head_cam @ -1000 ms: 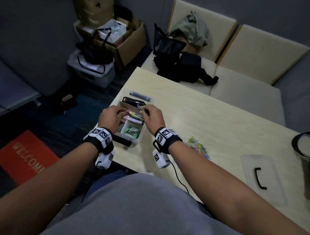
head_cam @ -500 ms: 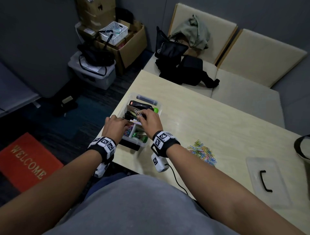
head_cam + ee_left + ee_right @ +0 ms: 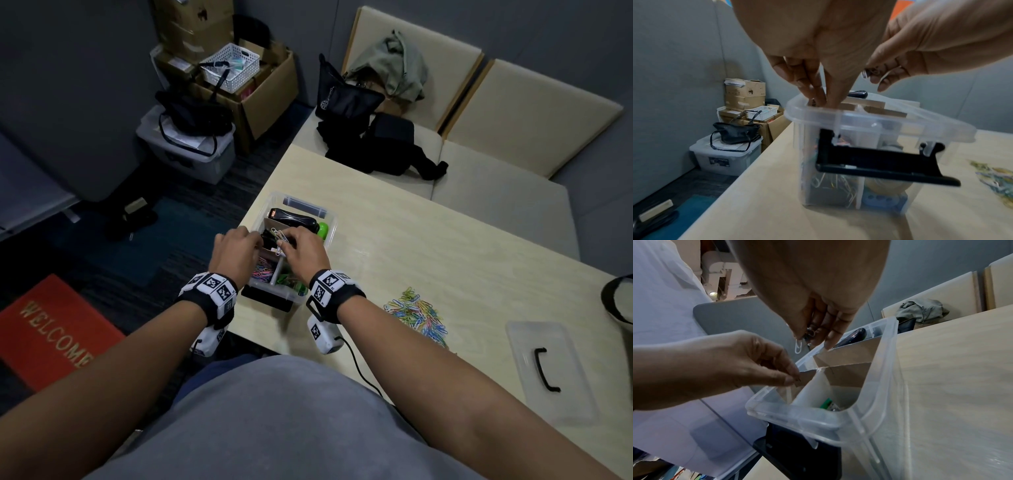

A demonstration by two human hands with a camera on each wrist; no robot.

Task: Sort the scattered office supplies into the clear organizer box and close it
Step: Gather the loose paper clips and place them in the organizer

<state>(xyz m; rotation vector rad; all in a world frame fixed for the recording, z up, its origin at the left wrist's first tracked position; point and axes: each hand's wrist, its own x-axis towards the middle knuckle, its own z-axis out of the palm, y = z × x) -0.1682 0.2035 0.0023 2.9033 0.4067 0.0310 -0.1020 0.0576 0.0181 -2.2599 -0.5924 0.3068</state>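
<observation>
The clear organizer box (image 3: 327,219) stands open near the table's left edge, split by cardboard dividers (image 3: 846,363). It holds a black stapler (image 3: 291,218), a green item (image 3: 323,229) and coloured paper clips (image 3: 262,272). My left hand (image 3: 255,240) reaches into the box and pinches the edge of a cardboard divider (image 3: 797,382). Just above the box, my right hand (image 3: 282,241) pinches a few clips (image 3: 809,335), and a white paper clip (image 3: 798,345) dangles from them. A pile of coloured paper clips (image 3: 418,315) lies on the table to the right.
The clear lid (image 3: 520,342) with a black handle lies on the table at the far right. The box's black latch (image 3: 879,162) hangs open on its near end. A dark round object (image 3: 616,298) sits at the right edge. Bags rest on the bench beyond.
Both hands have stayed over the box and shifted slightly toward its middle compartments. The right hand still holds clips above it.
</observation>
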